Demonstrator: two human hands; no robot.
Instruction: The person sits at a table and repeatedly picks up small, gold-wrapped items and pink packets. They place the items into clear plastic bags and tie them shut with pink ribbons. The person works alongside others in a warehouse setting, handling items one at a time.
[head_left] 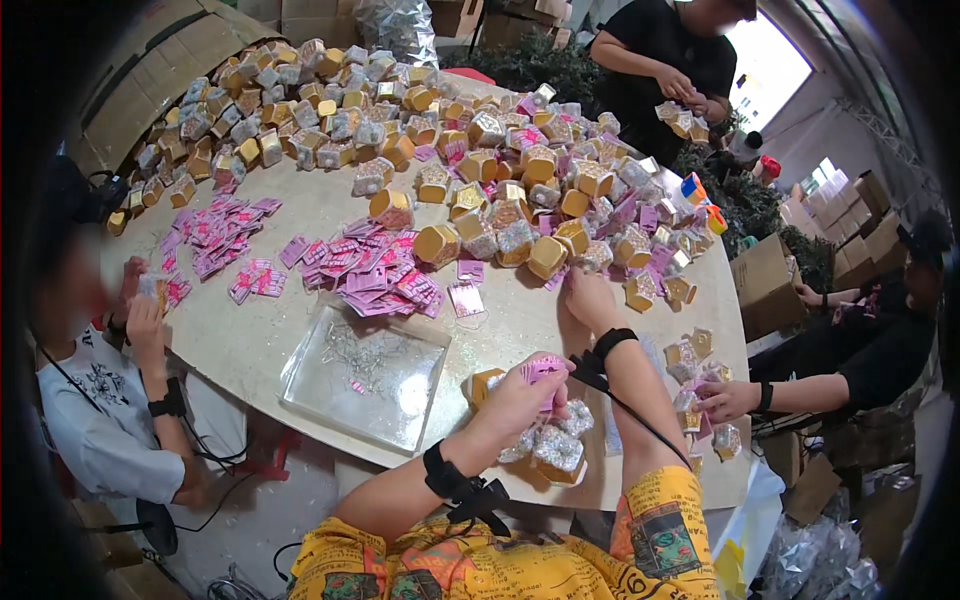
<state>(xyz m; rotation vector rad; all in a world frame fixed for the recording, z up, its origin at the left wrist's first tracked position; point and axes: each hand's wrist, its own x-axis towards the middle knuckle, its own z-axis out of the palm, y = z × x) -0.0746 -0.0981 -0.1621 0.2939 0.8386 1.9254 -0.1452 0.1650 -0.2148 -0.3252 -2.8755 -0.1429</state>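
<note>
My left hand [515, 400] is closed on a small fanned stack of pink cards [545, 372] over the near edge of the table. Just below it sits a cluster of glittery silver-and-gold box-shaped ornaments [560, 450], several of them side by side. My right hand [592, 300] reaches farther forward, to the near edge of the big ornament pile [515, 240]. Its fingertips are beside a silver-and-gold ornament [594, 257], but the hand's back hides how they are bent. A heap of pink cards [370, 270] lies left of the pile, with a single card [466, 299] nearer me.
A clear shallow tray [300, 375] with thin bits inside stands at the table's [250, 340] near left. More pink cards [215, 235] lie farther left. Co-workers sit left and right, and one stands at the back; a co-worker's hand [728, 400] touches ornaments at the right.
</note>
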